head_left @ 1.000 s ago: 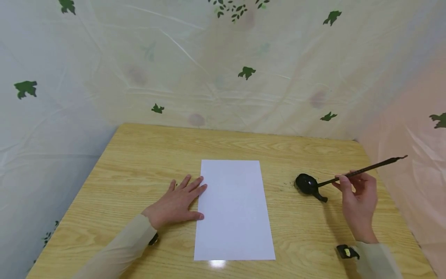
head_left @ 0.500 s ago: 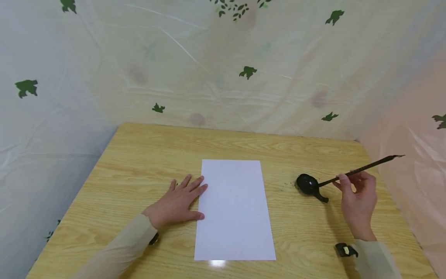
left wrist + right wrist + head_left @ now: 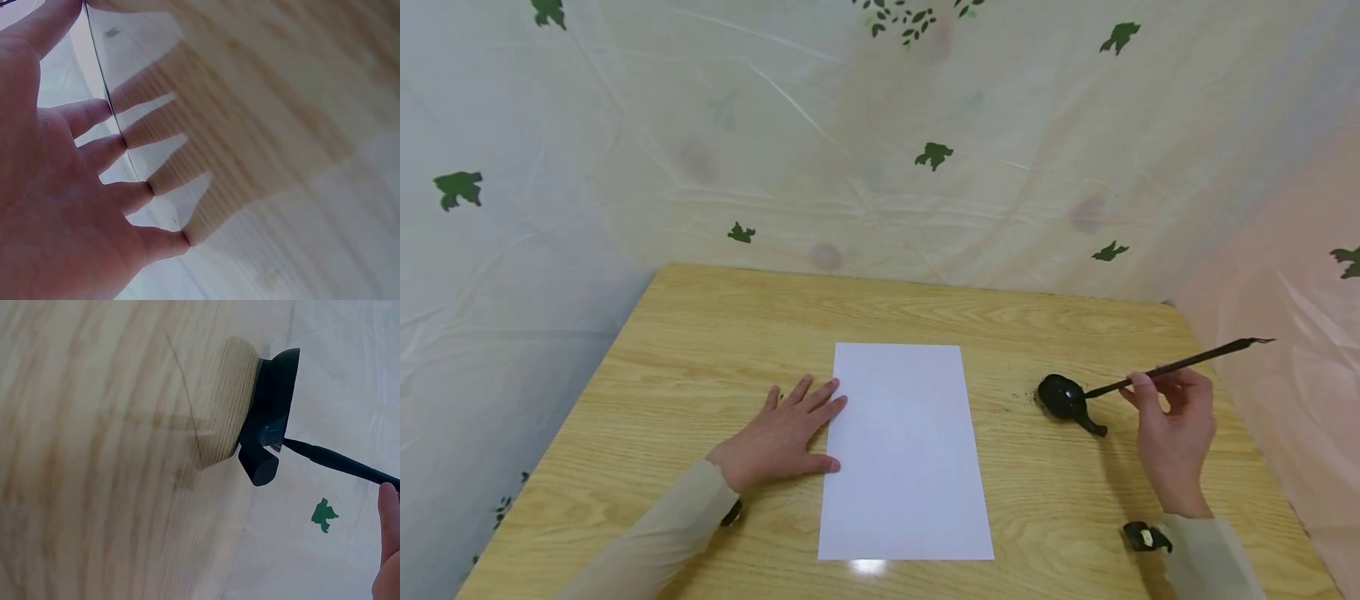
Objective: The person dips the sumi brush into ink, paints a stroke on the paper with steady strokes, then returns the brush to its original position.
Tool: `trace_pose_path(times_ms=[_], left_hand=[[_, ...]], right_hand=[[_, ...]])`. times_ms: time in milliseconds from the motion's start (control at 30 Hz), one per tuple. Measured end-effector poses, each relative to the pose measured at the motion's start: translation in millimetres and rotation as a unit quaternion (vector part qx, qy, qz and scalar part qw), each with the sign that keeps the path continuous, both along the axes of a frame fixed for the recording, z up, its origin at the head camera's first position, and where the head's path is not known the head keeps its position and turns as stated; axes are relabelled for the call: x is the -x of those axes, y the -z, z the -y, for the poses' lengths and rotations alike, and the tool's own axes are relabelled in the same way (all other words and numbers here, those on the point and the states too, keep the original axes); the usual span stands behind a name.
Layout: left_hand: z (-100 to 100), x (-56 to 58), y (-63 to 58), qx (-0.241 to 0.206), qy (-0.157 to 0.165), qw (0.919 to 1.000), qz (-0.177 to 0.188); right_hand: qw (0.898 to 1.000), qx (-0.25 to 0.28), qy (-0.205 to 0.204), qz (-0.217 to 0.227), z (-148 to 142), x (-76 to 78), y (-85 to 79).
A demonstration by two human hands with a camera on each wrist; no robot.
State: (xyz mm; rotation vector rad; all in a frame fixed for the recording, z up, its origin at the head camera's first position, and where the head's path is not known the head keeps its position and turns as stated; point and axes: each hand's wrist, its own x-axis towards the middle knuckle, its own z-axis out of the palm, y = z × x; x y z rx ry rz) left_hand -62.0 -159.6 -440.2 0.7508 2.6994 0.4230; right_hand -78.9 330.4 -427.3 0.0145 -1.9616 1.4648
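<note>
In the head view my left hand (image 3: 778, 442) lies flat with spread fingers, its thumb and nearest fingertips on the left edge of a blank white sheet of paper (image 3: 902, 467). The left wrist view shows that palm (image 3: 62, 187) low over the glossy wood, fingertips meeting their reflections. My right hand (image 3: 1176, 442) pinches a dark, slim writing brush (image 3: 1206, 354) between thumb and fingers. The brush slants down leftward, its lower tip right at the rim of a small black ink dish (image 3: 1062, 396) with a short handle. A loop tops the brush's upper end.
The wooden table (image 3: 737, 325) has dark specks just left of the ink dish. Pale sheeting (image 3: 850, 192) with green leaf-like prints hangs behind and at both sides. Black bands (image 3: 1146, 537) sit at both wrists.
My right hand and the brush have shifted only slightly, with the brush's upper end moving a little right and down. The left hand, paper and ink dish stay put.
</note>
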Motion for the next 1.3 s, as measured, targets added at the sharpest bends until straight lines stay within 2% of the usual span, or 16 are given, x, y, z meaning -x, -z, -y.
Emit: trace_pose_path(times_ms=[200,333,500,600,700,900,1000,1167,1300], left_hand=[[0,0.2,0.6,0.002,-0.003,1.0000,0.000],[0,0.1,0.0,0.002,-0.006,1.0000,0.003],[0,-0.7,-1.1,-0.001,-0.006,1.0000,0.006],[0,-0.6,-0.8,-0.001,-0.004,1.0000,0.005],[0,-0.3,-0.1,-0.002,-0.003,1.0000,0.005],[1,-0.8,-0.4,-0.005,-0.002,1.0000,0.003],[1,-0.9,-1.8,-0.006,-0.002,1.0000,0.003],[0,-0.9,-4.8,-0.007,-0.003,1.0000,0.004],[0,-1.4,-4.9,-0.002,-0.002,1.0000,0.003]], right_hand=[[0.997,0.053,-0.041,-0.026,-2,0.0,1.3],[0.998,0.038,-0.036,-0.027,-4,-0.5,3.7],[1.000,0.003,-0.006,-0.003,-4,-2.7,2.2],[1.000,0.012,0.000,-0.001,-3,-4.5,-0.8],[0.998,0.057,-0.028,-0.025,0,-5.8,-4.3],[0.980,0.143,-0.105,-0.091,12,-7.1,-12.3],[0.972,0.167,-0.126,-0.107,21,-7.7,-16.7],[0.953,0.213,-0.170,-0.134,38,-6.7,-24.5],[0.944,0.228,-0.192,-0.142,54,-6.3,-30.0]])
